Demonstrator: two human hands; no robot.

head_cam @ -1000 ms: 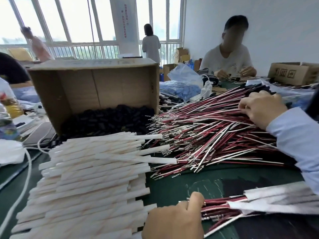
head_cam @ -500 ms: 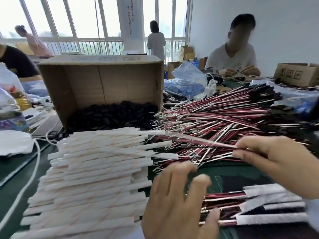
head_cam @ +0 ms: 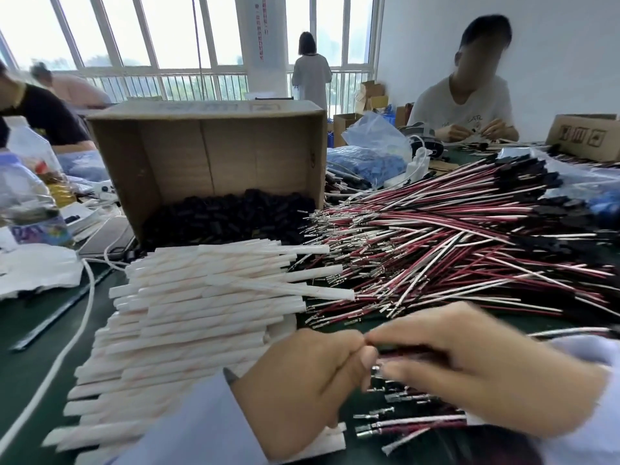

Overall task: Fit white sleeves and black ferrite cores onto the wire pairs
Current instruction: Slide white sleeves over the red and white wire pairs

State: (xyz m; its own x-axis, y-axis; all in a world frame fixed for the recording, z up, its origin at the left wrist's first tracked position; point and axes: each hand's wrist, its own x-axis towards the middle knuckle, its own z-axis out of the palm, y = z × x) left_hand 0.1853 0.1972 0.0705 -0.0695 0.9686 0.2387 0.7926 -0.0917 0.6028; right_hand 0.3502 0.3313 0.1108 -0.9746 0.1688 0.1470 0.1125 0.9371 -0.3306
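On the near side of the dark green surface (head_cam: 23, 333), a person's left hand (head_cam: 308, 380) and right hand (head_cam: 469, 374) meet. Both have curled fingers pinching one blurred red-and-white wire pair (head_cam: 407, 355). A stack of white sleeves (head_cam: 201, 313) lies to the left. Beyond it, black ferrite cores (head_cam: 228, 216) fill an open cardboard box (head_cam: 208, 152). A heap of loose wire pairs (head_cam: 453, 250) spreads far right.
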